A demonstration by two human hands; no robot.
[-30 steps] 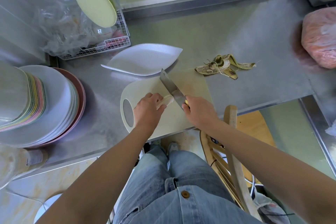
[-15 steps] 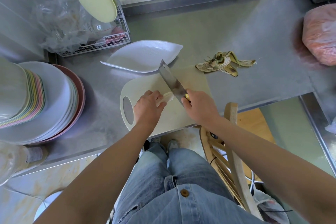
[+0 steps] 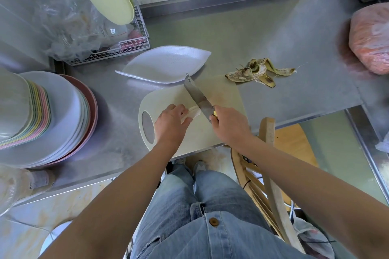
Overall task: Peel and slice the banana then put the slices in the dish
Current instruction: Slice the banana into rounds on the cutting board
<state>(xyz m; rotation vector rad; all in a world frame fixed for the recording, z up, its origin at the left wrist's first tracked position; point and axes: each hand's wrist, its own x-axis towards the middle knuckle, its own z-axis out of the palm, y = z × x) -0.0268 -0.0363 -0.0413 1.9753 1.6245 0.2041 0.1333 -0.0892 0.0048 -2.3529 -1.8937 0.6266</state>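
The peeled banana [image 3: 192,112] lies on a pale cutting board [image 3: 223,94] near the counter's front edge. My left hand [image 3: 171,121] holds the banana down, fingers curled over most of it, so only its right end shows. My right hand [image 3: 228,124] grips the handle of a cleaver [image 3: 196,95]. The blade rests at the banana's exposed end and points toward the back left. A white leaf-shaped dish [image 3: 166,64] sits just behind the board with nothing in it. The banana peel [image 3: 257,71] lies to the board's back right.
A tall stack of plates [image 3: 48,115] stands at the left, and a wire rack [image 3: 117,48] with plastic bags is behind it. A pink bag [image 3: 372,38] sits at the far right. A wooden chair [image 3: 271,153] stands below the counter edge by my right arm.
The cleaver's blade has shifted slightly left along the banana. Both hands stay in nearly the same place on the board.
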